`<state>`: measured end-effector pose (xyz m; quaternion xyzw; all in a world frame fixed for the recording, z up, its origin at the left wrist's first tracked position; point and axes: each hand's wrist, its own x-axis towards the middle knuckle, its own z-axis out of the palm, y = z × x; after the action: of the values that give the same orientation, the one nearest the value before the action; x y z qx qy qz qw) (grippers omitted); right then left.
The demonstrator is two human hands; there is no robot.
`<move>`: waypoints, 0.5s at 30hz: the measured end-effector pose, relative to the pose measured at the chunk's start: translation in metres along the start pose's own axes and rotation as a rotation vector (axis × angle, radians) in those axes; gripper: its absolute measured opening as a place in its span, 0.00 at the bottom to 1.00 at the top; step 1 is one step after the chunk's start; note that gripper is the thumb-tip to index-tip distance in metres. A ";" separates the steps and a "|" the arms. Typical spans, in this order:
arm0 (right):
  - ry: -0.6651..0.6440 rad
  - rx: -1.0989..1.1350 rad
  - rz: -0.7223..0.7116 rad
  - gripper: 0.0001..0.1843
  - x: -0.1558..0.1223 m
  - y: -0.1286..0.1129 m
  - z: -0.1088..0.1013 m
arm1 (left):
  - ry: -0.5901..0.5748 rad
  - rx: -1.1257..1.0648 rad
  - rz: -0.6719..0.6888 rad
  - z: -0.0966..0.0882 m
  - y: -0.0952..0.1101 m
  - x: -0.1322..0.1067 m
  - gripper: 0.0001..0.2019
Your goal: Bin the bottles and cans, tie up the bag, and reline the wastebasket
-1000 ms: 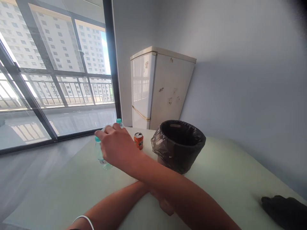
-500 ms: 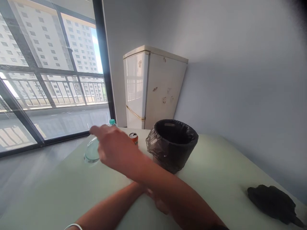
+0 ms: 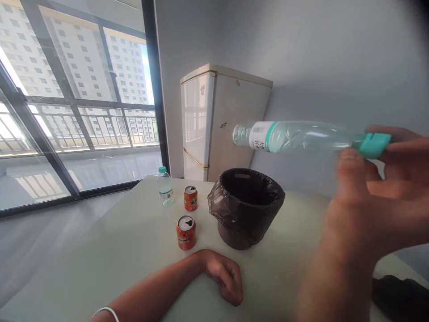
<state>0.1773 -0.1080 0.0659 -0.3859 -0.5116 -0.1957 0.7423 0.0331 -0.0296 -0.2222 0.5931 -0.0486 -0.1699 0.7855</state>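
Observation:
My right hand (image 3: 375, 197) is raised at the right and grips a clear plastic bottle (image 3: 295, 136) by its teal cap. The bottle lies sideways in the air, its base pointing left above a bin with a black liner (image 3: 246, 205). My left hand (image 3: 224, 277) rests on the white table (image 3: 100, 264) in a loose fist, in front of the bin. An orange can (image 3: 186, 232) stands just left of that hand. Farther back stand a second orange can (image 3: 191, 198) and a small bottle with a teal cap (image 3: 165, 186).
A white fridge (image 3: 221, 120) stands against the grey wall behind the table. Large windows (image 3: 77, 103) fill the left side. A dark object (image 3: 398, 297) lies at the table's near right corner.
My right hand has left the far left of the table, swung to the right and lifted a bottle into the air. An orange can it hid now shows.

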 end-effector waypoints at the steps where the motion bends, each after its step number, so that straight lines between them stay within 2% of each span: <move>1: 0.025 0.000 -0.014 0.11 0.001 0.004 -0.002 | -0.003 -0.008 -0.012 0.001 0.001 -0.001 0.28; 2: 0.057 -0.004 -0.030 0.11 0.002 0.007 -0.003 | -0.002 -0.017 -0.019 0.002 0.002 -0.002 0.29; 4: 0.018 -0.034 -0.042 0.11 0.004 0.015 -0.005 | 0.010 -0.032 -0.024 0.004 0.005 -0.004 0.29; 8: -0.186 -0.167 -0.027 0.10 0.004 0.029 -0.004 | 0.033 -0.015 -0.012 0.009 0.009 -0.006 0.30; 10: -0.297 -0.227 -0.032 0.07 0.001 0.036 0.000 | 0.048 0.016 0.045 0.010 0.009 -0.006 0.29; 13: -0.425 -0.236 -0.034 0.06 -0.005 0.046 0.010 | 0.075 0.061 0.136 0.008 0.007 -0.005 0.26; 15: -0.516 -0.225 -0.012 0.06 -0.009 0.052 0.018 | 0.069 0.059 0.112 0.006 0.006 -0.004 0.26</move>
<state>0.1988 -0.0626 0.0411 -0.4999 -0.6613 -0.1510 0.5385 0.0284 -0.0324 -0.2146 0.6179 -0.0598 -0.1037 0.7771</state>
